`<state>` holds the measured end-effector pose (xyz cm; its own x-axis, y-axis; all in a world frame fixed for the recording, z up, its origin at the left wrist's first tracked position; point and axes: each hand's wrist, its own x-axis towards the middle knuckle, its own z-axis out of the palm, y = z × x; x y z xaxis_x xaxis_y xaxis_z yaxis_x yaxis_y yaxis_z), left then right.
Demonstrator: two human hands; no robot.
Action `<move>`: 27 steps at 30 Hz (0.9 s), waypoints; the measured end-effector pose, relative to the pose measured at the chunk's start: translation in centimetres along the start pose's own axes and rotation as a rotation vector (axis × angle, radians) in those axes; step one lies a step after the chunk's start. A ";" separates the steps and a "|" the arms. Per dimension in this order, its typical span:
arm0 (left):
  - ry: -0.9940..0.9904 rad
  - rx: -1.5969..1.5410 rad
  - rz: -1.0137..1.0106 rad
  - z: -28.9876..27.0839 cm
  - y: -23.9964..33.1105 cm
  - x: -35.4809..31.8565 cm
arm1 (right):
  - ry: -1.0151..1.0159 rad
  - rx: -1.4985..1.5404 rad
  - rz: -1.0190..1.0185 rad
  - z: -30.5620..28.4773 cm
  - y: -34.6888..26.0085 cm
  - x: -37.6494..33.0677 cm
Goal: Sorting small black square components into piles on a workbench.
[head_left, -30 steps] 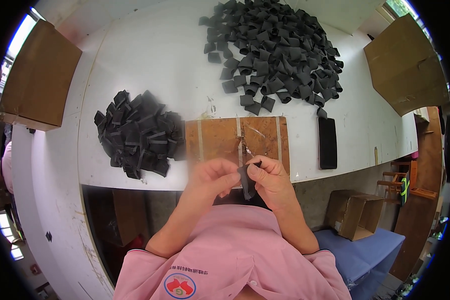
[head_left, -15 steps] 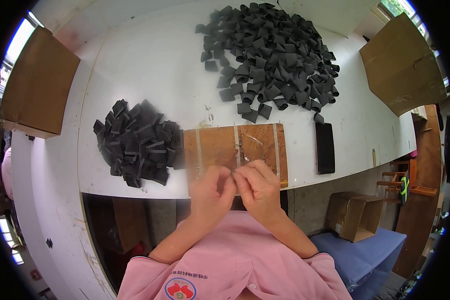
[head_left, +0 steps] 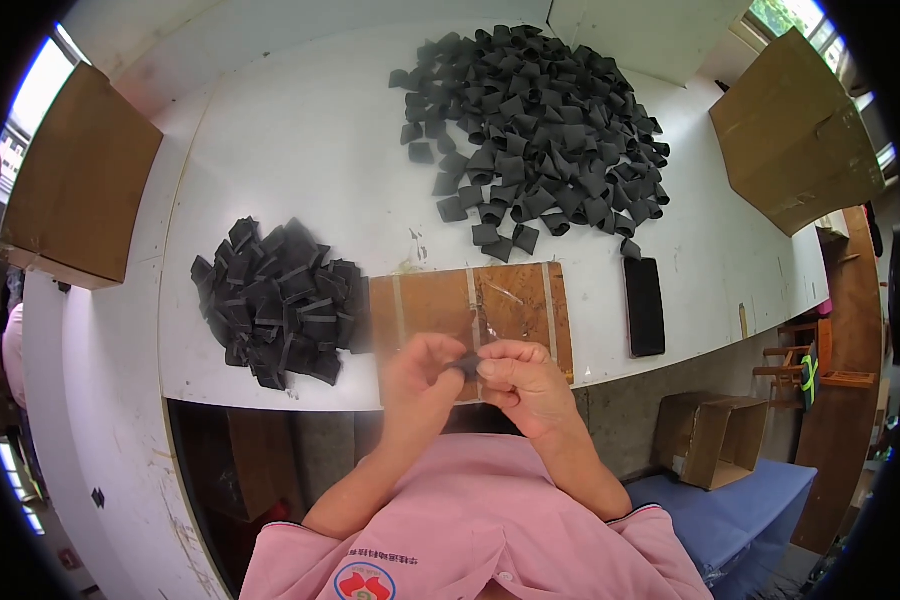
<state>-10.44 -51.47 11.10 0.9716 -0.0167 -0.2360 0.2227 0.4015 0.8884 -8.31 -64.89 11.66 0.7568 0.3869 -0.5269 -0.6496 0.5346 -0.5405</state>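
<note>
Between my two hands is a small black fabric piece (head_left: 467, 366), partly covered by my fingers. My left hand (head_left: 422, 378) pinches it from the left, and my right hand (head_left: 526, 384) grips its right side with thumb and fingers. Both hands are over the near edge of a brown wooden board (head_left: 430, 300) with pale tape strips. Left of the board lies a heap of flat black fabric pieces (head_left: 275, 300). Farther away, at the back right, a larger pile of black looped pieces (head_left: 540, 130) is spread on the white table (head_left: 300, 150).
A black phone (head_left: 645, 307) lies right of the board. Cardboard boxes stand at the far left (head_left: 80, 180) and far right (head_left: 795, 135). Below the table's right edge, an open carton (head_left: 710, 440) rests on a blue-covered surface (head_left: 740, 515).
The black fabric piece now shows between my fingers, where it was mostly hidden before. My right hand has shifted slightly down and turned. The whole view has tilted a little.
</note>
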 end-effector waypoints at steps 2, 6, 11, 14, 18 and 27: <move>0.214 0.459 0.292 0.3 -0.7 -0.1 | -0.150 0.116 0.051 -0.9 0.1 0.2; 0.189 0.233 0.138 1.1 0.8 -0.3 | -0.195 0.014 0.030 -0.5 -0.6 -0.4; -0.289 -0.854 -0.210 0.1 5.3 0.9 | -0.279 -0.567 -0.356 4.3 -5.1 -0.8; -0.237 -0.955 -0.290 0.4 6.3 1.6 | -0.410 -0.487 -0.292 3.9 -6.1 1.3; -0.193 -0.729 -0.309 -0.4 3.8 2.4 | -0.340 -0.467 -0.325 2.1 -3.6 2.5; -0.040 0.661 0.790 0.9 6.0 2.7 | 0.073 -1.165 -1.160 2.6 -3.4 -0.3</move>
<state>-6.42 -49.99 16.14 0.8591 -0.0022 0.5117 -0.4929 -0.2723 0.8264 -6.16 -64.90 15.38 0.8652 0.1558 0.4767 0.5002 -0.3356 -0.7982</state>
